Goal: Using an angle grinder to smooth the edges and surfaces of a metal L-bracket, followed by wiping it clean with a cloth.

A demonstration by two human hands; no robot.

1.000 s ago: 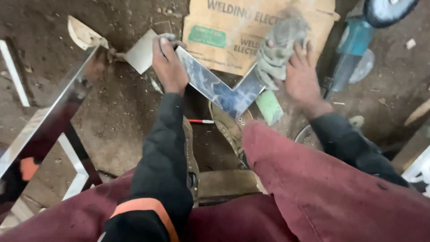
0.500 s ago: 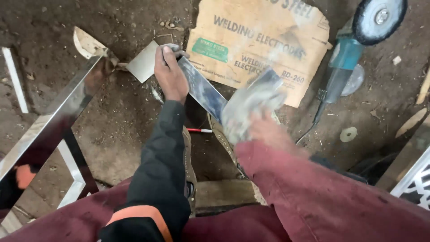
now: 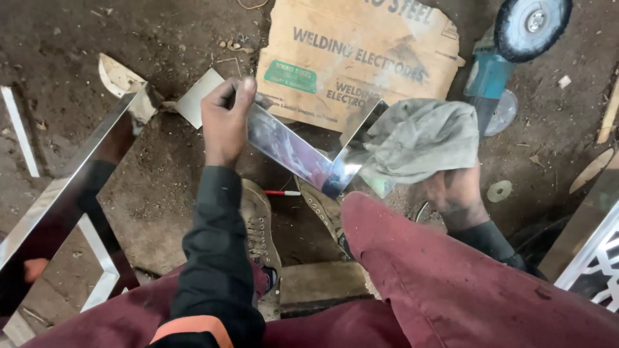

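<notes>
Now the polished metal angle piece (image 3: 303,154), a V of two mirror-bright strips, sits raised over the dirt floor (image 3: 161,58) just above the person's knees, its corner pointing back toward them. The left hand (image 3: 224,122) pinches the end of the left strip, fingers curled tight over its top edge and thumb behind. The right hand (image 3: 454,193) is closed on a bunched grey rag (image 3: 416,138), which lies over the right strip; half a second ago the rag was a blur low near the corner of the V, and a second ago it was up by the box, so the wiping stroke has run back outward along that strip while the left hand's grip has not moved. By that, the rubbing looks mid-course rather than finished. Behind the piece lies a torn cardboard box (image 3: 361,51); to its right an angle grinder (image 3: 500,64) rests on the ground. A long mirror-finish frame (image 3: 64,193) slants at the left.
</notes>
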